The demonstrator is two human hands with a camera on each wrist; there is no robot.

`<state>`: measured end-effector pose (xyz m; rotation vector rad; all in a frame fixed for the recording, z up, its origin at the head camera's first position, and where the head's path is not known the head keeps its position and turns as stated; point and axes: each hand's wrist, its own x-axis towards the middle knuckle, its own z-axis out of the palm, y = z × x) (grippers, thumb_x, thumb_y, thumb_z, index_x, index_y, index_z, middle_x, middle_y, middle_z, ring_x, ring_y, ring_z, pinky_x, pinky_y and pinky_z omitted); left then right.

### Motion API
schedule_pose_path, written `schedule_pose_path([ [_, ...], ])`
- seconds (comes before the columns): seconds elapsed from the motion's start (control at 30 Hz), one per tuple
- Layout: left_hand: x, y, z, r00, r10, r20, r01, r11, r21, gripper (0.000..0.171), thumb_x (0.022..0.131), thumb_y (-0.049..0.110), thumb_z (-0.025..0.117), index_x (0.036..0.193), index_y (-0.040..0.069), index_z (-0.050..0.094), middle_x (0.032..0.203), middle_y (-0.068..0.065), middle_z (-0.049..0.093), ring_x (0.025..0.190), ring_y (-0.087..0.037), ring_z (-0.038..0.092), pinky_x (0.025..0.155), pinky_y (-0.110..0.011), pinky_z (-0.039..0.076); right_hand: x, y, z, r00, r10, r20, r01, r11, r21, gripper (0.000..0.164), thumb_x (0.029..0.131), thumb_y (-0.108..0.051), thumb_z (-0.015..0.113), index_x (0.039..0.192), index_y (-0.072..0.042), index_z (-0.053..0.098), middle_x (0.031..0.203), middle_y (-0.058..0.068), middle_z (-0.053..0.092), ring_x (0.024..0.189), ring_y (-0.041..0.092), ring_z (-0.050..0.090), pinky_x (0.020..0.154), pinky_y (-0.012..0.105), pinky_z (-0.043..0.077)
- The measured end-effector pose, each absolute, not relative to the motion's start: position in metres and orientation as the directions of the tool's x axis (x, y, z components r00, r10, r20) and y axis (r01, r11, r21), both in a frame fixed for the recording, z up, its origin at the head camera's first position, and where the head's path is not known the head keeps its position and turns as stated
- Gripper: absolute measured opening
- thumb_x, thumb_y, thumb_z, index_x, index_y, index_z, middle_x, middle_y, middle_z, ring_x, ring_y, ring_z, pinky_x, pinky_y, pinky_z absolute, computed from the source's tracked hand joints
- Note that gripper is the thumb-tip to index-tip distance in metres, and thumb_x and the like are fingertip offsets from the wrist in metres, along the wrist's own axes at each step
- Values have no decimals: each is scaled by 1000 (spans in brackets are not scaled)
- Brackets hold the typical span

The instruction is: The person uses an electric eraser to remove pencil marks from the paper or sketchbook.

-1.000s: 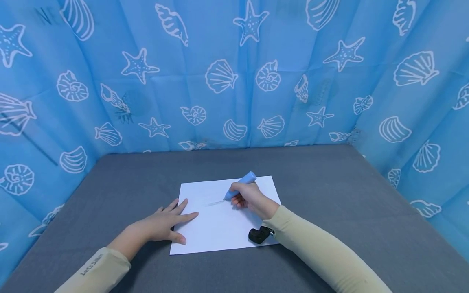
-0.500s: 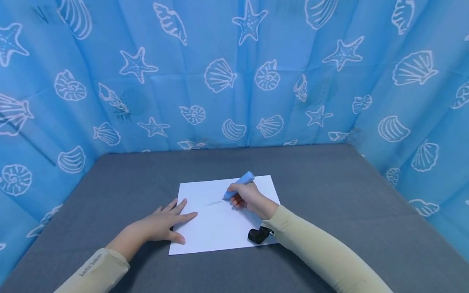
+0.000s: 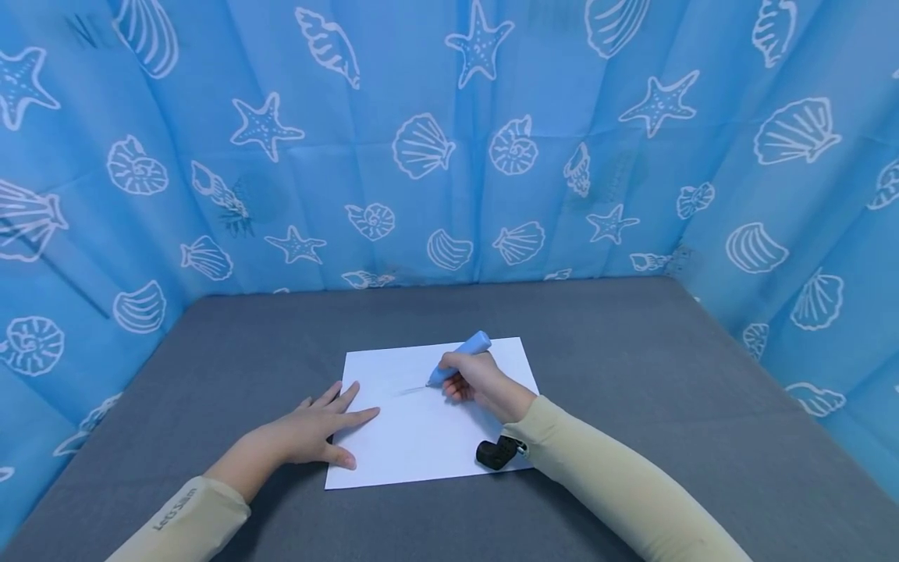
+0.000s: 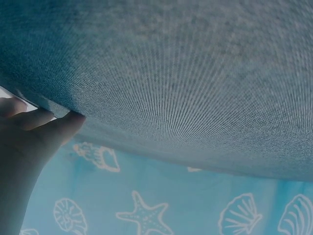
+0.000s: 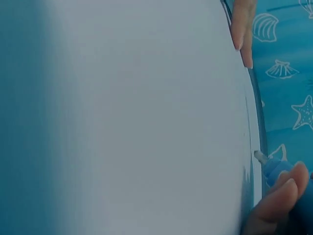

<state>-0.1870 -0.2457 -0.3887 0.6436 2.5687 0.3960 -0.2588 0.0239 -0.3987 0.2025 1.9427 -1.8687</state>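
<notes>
A white sheet of paper (image 3: 414,445) lies on the grey cloth, with faint thin grey lines (image 3: 409,391) near its middle. My right hand (image 3: 481,382) pinches a thick blue pen-shaped tool (image 3: 463,351) between thumb and fingers. The tool leans back to the right, and its narrow pale tip (image 5: 260,156) is at the right end of the lines. Whether the tip touches the paper is hard to tell. My left hand (image 3: 309,429) rests spread on the sheet's left edge, its fingertips and thumb on the paper. In the left wrist view only part of that hand's fingers (image 4: 58,128) shows.
Grey cloth (image 3: 632,351) covers the table around the sheet. A blue curtain (image 3: 449,195) with white shells and starfish stands behind and at both sides. A black device (image 3: 495,453) hangs at the right wrist, over the sheet's lower right corner.
The tool in my right hand has shifted very slightly, its tip a little left and nearer. My left hand and the paper keep their place; the view itself sways slightly.
</notes>
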Motion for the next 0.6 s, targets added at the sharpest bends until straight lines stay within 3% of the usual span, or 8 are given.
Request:
schedule_pose_path([
  [0.6,-187,-245,-389,-790,494,-364,362,854,372,81,80,53,69,150,24,39,161,-18,11,145,-44,2,106,-70,9,-261,21,-398,-887,-193,-419,403,118,-907,14,88,-11,60,81,1,60,59,5,54,49,11,48,49,22,44],
])
